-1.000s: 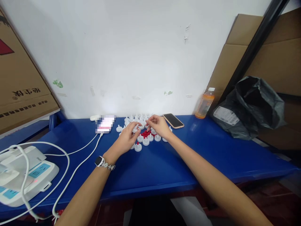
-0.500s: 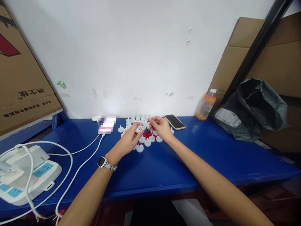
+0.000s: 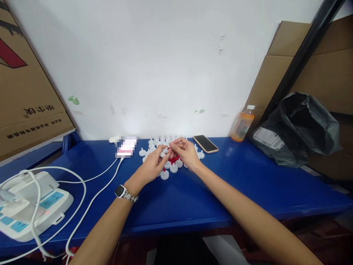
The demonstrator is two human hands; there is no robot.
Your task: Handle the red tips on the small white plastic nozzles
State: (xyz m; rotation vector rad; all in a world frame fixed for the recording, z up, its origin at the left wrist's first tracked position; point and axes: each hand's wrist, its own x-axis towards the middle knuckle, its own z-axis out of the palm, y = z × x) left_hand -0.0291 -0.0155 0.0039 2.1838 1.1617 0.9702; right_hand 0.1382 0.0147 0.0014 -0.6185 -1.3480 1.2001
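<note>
Bare forearms (apparently metal-banded wristwatch (image 3: 120, 191))

- Both forearms extend forward from the lower edge of the view and converge toward the centre, bare to beyond the elbow.
- Left hand (image 3: 150, 168): palm turned down and inward, fingers curled, thumb and forefinger tips pinched together at the forward end.
- Left wrist carries a wristwatch (image 3: 120, 191) with a dark face and a metal band, face turned upward.
- Right hand (image 3: 187, 152): back of the hand facing up, fingers bent, thumb and forefinger drawn together and pointing left.
- The fingertips of the two hands meet or nearly meet; actual contact cannot be determined.
- What is held between the fingertips is too small to identify.
</note>
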